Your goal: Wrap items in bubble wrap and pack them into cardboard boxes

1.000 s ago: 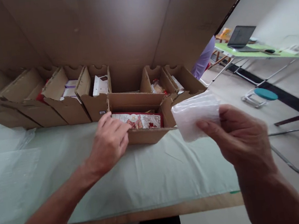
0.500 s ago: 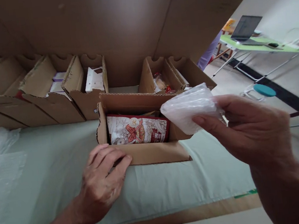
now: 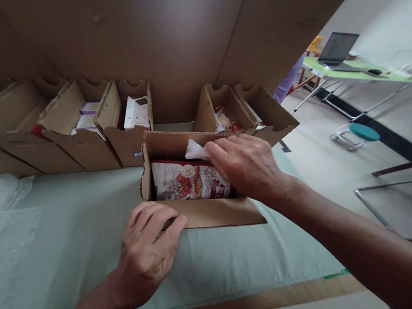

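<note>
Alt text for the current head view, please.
A right hand holds translucent white plastic over an open brown cardboard box containing a red-and-white printed bag; the left hand touches the box's near side. Similar boxes stand behind.

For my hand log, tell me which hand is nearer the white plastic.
Right. The right hand holds the white plastic at the open cardboard box; the left hand is apart from it, at the left end of the box's near wall.
</note>
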Available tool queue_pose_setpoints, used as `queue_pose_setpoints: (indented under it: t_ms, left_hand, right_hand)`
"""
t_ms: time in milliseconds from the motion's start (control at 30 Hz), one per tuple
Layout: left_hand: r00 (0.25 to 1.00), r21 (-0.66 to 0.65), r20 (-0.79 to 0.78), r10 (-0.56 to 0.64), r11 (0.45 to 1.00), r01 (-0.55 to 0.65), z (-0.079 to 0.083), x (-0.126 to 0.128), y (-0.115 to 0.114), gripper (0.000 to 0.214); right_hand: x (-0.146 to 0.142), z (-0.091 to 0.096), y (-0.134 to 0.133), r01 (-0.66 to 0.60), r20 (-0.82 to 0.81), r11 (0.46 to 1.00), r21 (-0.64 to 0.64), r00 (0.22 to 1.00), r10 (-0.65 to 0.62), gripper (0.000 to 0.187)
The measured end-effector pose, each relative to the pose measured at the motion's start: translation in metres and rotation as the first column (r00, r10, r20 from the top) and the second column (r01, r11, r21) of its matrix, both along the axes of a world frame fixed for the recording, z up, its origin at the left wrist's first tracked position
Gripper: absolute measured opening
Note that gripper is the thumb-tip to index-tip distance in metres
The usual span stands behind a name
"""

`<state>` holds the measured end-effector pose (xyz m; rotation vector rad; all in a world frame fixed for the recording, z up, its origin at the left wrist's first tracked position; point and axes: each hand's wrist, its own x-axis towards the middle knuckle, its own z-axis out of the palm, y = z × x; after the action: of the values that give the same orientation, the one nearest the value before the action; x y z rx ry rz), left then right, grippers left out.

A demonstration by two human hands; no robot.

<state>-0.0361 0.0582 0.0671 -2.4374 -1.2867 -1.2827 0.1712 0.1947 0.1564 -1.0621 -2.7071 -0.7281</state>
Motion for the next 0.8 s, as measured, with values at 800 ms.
queue_pose_setpoints:
  t_ms: [800]
  left_hand:
    - [0.996,0.039,-0.03,0.08,0.996,-0.079,0.01,0.0,0.028,0.027]
  right_hand:
    - [-0.035,-0.004,0.039,0.209,0.269,0.93,-0.302,0.955,-0.127,0.031]
